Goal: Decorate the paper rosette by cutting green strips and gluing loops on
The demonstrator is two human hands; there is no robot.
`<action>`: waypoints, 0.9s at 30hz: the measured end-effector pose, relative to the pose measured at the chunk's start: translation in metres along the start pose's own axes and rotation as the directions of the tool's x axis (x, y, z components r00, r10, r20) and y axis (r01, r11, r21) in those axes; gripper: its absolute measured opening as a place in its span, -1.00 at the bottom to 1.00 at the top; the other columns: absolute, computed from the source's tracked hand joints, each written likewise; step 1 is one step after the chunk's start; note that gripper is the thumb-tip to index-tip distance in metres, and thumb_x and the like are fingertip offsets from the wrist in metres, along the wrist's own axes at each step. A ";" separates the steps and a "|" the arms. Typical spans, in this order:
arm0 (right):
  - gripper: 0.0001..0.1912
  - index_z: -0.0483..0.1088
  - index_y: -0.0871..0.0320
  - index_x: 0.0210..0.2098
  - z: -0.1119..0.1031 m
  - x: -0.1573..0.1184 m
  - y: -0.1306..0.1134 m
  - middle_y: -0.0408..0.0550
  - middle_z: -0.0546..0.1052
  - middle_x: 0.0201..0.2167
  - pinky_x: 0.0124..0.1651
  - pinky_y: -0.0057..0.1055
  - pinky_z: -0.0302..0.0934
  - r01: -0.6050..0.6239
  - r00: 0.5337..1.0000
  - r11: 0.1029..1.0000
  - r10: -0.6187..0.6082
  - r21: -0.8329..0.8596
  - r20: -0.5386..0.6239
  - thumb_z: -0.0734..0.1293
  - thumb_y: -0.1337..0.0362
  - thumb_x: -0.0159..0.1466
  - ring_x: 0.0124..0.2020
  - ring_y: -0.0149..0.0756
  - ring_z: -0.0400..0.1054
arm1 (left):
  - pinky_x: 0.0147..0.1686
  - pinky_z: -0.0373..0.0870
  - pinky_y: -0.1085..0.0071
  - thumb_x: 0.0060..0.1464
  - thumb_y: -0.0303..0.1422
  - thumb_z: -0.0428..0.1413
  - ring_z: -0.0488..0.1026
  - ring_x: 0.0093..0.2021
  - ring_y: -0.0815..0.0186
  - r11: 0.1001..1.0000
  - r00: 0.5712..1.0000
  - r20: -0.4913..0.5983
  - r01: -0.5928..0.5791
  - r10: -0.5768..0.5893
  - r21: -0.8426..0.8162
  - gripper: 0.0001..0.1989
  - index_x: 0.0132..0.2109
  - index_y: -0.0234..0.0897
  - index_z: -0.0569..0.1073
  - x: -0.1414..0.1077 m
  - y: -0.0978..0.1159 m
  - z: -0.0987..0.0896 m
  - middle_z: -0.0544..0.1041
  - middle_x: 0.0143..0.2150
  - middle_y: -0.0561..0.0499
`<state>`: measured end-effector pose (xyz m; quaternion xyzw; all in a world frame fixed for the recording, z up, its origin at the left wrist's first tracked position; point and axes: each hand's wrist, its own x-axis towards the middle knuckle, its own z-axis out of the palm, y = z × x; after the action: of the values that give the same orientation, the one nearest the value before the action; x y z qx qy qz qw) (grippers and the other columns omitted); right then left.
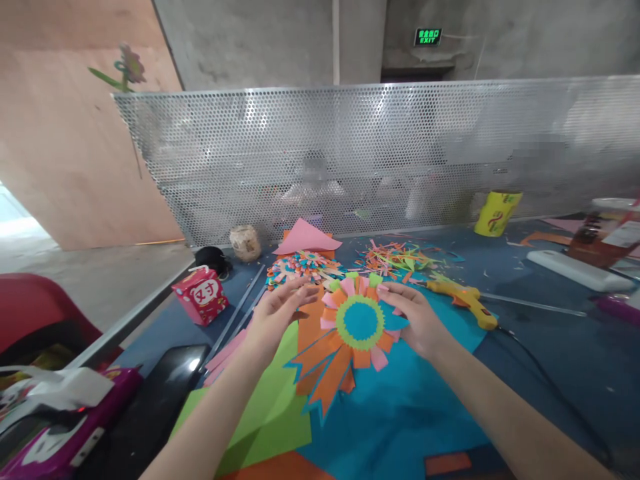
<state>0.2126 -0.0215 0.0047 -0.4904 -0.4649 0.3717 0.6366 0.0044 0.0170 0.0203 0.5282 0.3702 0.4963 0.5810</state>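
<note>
A felt rosette (360, 323) is held up over the table, with a blue round centre, a yellow-green toothed ring, pink, orange and green petals, and orange-and-blue ribbon tails at its lower left. My right hand (413, 317) pinches its right edge between thumb and fingers. My left hand (280, 317) is beside it on the left, fingers apart and holding nothing. Beneath lie a blue felt sheet (400, 407), a green felt sheet (275, 413) and an orange felt piece (311, 317). Behind the hands is a pile of small felt flowers (303, 268).
A yellow glue gun (465, 298) with a cord lies at right, near felt scraps (395, 259). At left are a red box (201, 295) and a black phone (167, 380). A yellow can (497, 213) and a drink cup (607, 230) stand before the perforated metal screen (320, 147).
</note>
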 end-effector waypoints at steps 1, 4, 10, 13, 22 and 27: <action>-0.76 0.47 0.13 -0.51 0.001 -0.001 -0.001 -0.13 0.45 -0.55 -0.57 -0.50 0.05 -0.036 0.999 0.999 0.036 -0.003 0.028 0.38 0.10 -0.11 -0.54 -0.40 0.26 | -0.34 0.37 0.43 -0.08 -0.22 0.11 0.45 -0.22 0.25 0.998 0.999 0.038 -0.027 0.025 0.058 -0.62 -0.09 -0.29 0.44 -0.002 0.000 0.003 0.53 -0.21 -0.14; -0.72 0.49 0.12 -0.46 0.003 -0.004 -0.003 -0.10 0.47 -0.48 -0.54 -0.50 0.02 -0.124 0.990 0.992 0.126 -0.035 0.058 0.38 0.10 -0.13 -0.47 -0.36 0.26 | -0.29 0.36 0.46 -0.07 -0.22 0.10 0.46 -0.28 0.30 0.973 0.992 0.063 -0.117 0.107 0.198 -0.69 -0.18 -0.28 0.50 -0.010 0.004 0.009 0.55 -0.28 -0.07; -0.76 0.48 0.13 -0.49 0.005 -0.006 -0.005 -0.14 0.43 -0.52 -0.52 -0.51 -0.03 -0.127 0.984 0.989 0.136 -0.079 0.115 0.37 0.11 -0.11 -0.50 -0.42 0.17 | -0.33 0.40 0.46 -0.18 -0.28 0.19 0.49 -0.31 0.26 0.964 0.994 0.007 -0.107 0.108 0.243 -0.78 -0.32 -0.26 0.55 -0.017 0.007 0.015 0.58 -0.33 -0.03; -0.81 0.47 0.12 -0.51 0.005 -0.006 -0.005 -0.18 0.40 -0.54 -0.51 -0.52 -0.03 -0.111 0.980 0.991 0.122 -0.080 0.156 0.36 0.14 -0.09 -0.50 -0.44 0.17 | -0.34 0.42 0.46 -0.22 -0.32 0.22 0.50 -0.33 0.26 0.968 0.996 -0.026 -0.079 0.088 0.238 -0.79 -0.34 -0.27 0.55 -0.017 0.004 0.014 0.58 -0.36 -0.02; -0.83 0.42 0.15 -0.54 0.006 -0.006 -0.004 -0.19 0.41 -0.56 -0.49 -0.49 0.02 -0.092 0.981 0.995 0.098 -0.041 0.171 0.36 0.17 -0.08 -0.50 -0.42 0.22 | -0.39 0.42 0.45 -0.22 -0.32 0.21 0.49 -0.41 0.28 0.948 0.993 -0.032 -0.095 0.109 0.303 -0.84 -0.40 -0.27 0.57 -0.016 0.004 0.013 0.58 -0.43 -0.01; -0.84 0.43 0.13 -0.52 0.005 -0.006 -0.002 -0.19 0.43 -0.54 -0.47 -0.49 0.06 -0.078 0.981 0.995 0.089 -0.065 0.174 0.35 0.18 -0.06 -0.47 -0.41 0.25 | -0.40 0.40 0.45 -0.21 -0.32 0.20 0.47 -0.44 0.30 0.940 0.993 -0.030 -0.099 0.115 0.327 -0.87 -0.44 -0.26 0.57 -0.016 0.005 0.013 0.58 -0.46 0.00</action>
<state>0.2061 -0.0258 0.0060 -0.4928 -0.5092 0.4265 0.5620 0.0127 -0.0017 0.0259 0.6237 0.4317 0.4722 0.4491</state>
